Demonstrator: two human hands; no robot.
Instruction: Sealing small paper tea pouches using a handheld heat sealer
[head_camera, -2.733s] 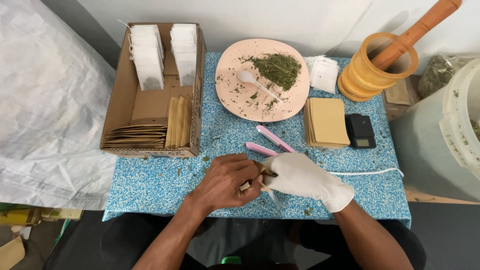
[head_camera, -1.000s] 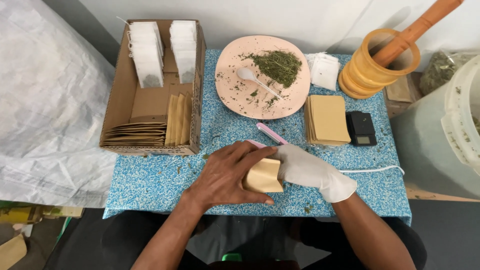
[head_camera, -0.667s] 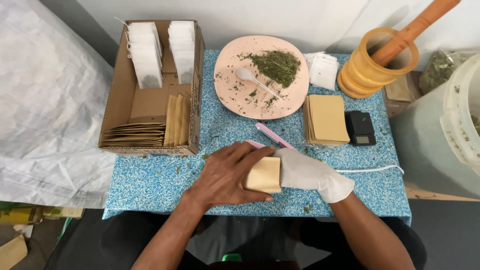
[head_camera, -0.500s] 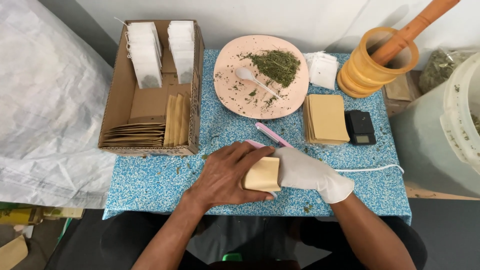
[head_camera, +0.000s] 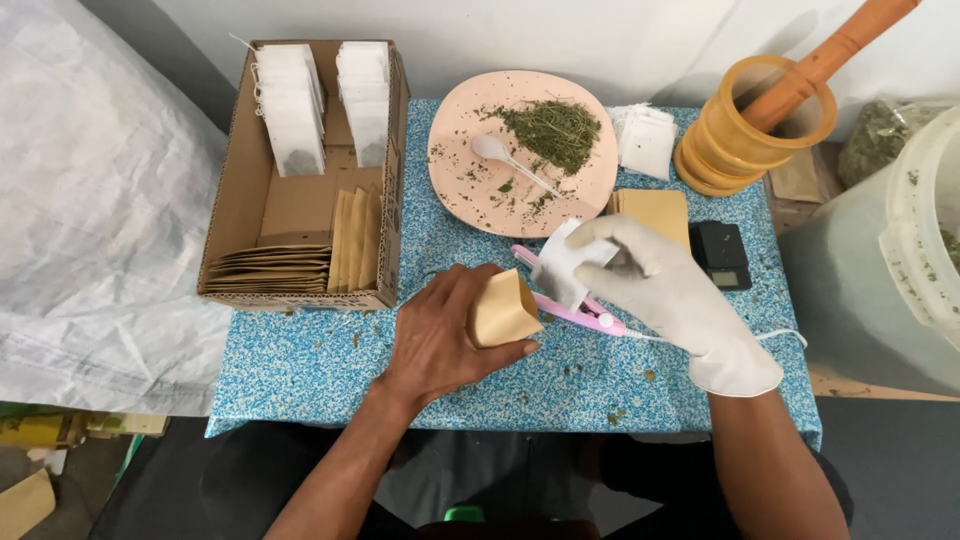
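Note:
My bare left hand (head_camera: 440, 335) holds a small tan paper envelope (head_camera: 503, 309) just above the blue speckled table (head_camera: 300, 365). My right hand (head_camera: 665, 285), in a white glove, is raised over the table and pinches a white filter tea bag (head_camera: 567, 262) between thumb and fingers. The bag hangs just right of the envelope, apart from it. Under both lies a pink sealing tool (head_camera: 575, 305) with a white cord.
A pink plate (head_camera: 470, 185) bears dried green herbs (head_camera: 550, 130) and a white spoon (head_camera: 500, 155). A cardboard box (head_camera: 235, 200) at the left holds white bags and tan envelopes. Tan envelopes (head_camera: 655, 210), a black scale (head_camera: 720, 255), a wooden mortar (head_camera: 750, 135) and a bucket (head_camera: 880, 260) stand right.
My right hand has lifted off the envelope and moved up and right, now holding a white tea bag. My left hand keeps the tan envelope, now tilted.

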